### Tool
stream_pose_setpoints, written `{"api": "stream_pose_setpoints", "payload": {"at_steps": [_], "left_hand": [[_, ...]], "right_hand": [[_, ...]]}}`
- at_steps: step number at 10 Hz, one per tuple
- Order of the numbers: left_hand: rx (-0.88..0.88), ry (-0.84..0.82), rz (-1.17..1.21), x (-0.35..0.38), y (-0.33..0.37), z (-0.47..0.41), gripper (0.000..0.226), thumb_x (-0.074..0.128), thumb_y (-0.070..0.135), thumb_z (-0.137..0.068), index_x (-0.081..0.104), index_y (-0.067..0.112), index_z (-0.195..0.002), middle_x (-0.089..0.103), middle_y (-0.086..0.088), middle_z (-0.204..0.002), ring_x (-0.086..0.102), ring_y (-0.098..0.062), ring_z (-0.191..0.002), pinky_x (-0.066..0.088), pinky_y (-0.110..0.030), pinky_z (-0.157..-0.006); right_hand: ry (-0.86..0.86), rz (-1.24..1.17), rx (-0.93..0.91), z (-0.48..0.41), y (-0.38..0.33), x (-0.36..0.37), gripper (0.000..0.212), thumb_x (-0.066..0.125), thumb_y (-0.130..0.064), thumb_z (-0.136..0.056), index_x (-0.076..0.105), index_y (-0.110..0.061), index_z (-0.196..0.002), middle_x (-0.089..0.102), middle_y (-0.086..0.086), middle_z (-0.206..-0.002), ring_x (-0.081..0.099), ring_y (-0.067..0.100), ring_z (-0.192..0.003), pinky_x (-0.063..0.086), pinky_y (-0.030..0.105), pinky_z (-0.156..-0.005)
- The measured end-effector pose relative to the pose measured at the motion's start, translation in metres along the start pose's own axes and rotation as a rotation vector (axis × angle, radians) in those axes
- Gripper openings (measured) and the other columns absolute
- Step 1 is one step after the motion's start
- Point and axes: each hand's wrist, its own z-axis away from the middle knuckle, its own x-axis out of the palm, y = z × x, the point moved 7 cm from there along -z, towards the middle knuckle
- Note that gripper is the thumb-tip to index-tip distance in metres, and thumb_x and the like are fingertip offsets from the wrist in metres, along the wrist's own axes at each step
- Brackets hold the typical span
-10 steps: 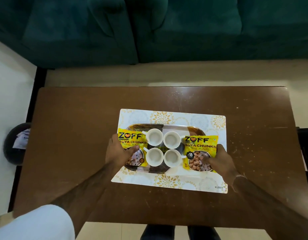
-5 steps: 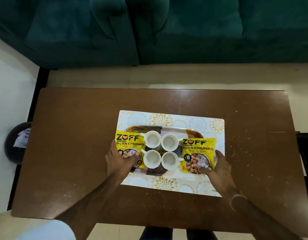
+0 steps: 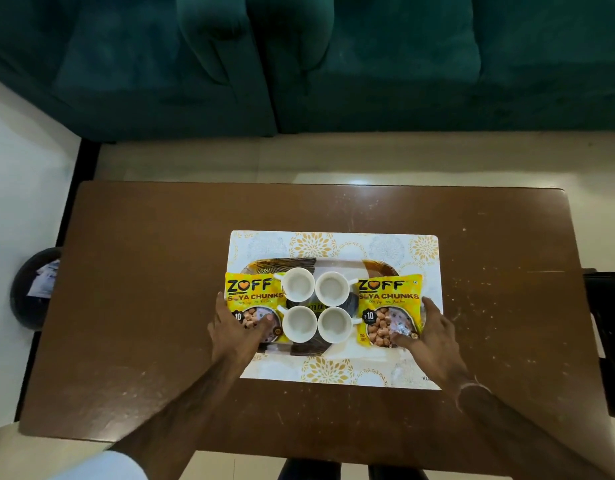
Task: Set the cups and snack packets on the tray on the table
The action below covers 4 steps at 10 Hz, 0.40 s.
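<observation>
- Brown wooden surface (image 3: 143,306), scuffed, with a white placemat (image 3: 333,370) printed in gold florals at centre
- Tray (image 3: 375,266) sits on the placemat; its far rim and dark patterned near edge show, the rest is covered
- Four white cups on the tray in a two-by-two block, all upright: far-left cup (image 3: 300,284), far-right cup (image 3: 332,288), near-left cup (image 3: 299,323), near-right cup (image 3: 335,325). Left pair have handles pointing left, right pair pointing right
- Left snack packet (image 3: 252,292), yellow, "ZOFF SOYA CHUNKS", lies flat at the tray's left end, just beside the left cups
- Right snack packet (image 3: 389,297), same print, lies flat at the tray's right end, just beside the right cups
- Left hand (image 3: 235,329): fingers spread and half-open around the tray's left end; thumb lies across the lower part of the left packet, remaining fingers along the outer edge. Whether it actually grips the rim beneath, cannot tell
- Right hand (image 3: 429,336): likewise half-open, thumb pressing the lower right corner of the right packet, fingers along the tray's right side; grip on the rim not resolvable
- Green sofa (image 3: 333,64) beyond the surface; dark round bin (image 3: 32,289) on the floor at left
</observation>
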Motion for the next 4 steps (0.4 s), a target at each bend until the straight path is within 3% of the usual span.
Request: {"api": "stream_pose_setpoints", "payload": {"at_steps": [2, 4], "left_hand": [[-0.018, -0.024, -0.059, -0.018, 0.020, -0.009, 0.120, 0.084, 0.046, -0.069, 0.008, 0.015, -0.158, 0.028, -0.015, -0.160, 0.027, -0.039, -0.145, 0.031, -0.051, -0.114], [0.169, -0.065, -0.181, -0.052, 0.106, -0.017, 0.111, 0.077, 0.052, -0.074, 0.013, 0.019, -0.157, 0.022, -0.008, -0.163, 0.021, -0.033, -0.148, 0.025, -0.044, -0.114]], "right_hand": [[-0.017, 0.103, -0.019, -0.003, -0.032, -0.026, 0.100, 0.073, -0.051, -0.080, 0.018, -0.019, -0.156, 0.029, 0.009, -0.161, 0.028, 0.036, -0.144, 0.025, 0.058, -0.114], [0.011, 0.244, -0.183, -0.008, -0.112, -0.078, 0.097, 0.061, -0.065, -0.083, 0.017, -0.020, -0.157, 0.010, 0.004, -0.167, 0.022, 0.034, -0.148, 0.026, 0.054, -0.116]]}}
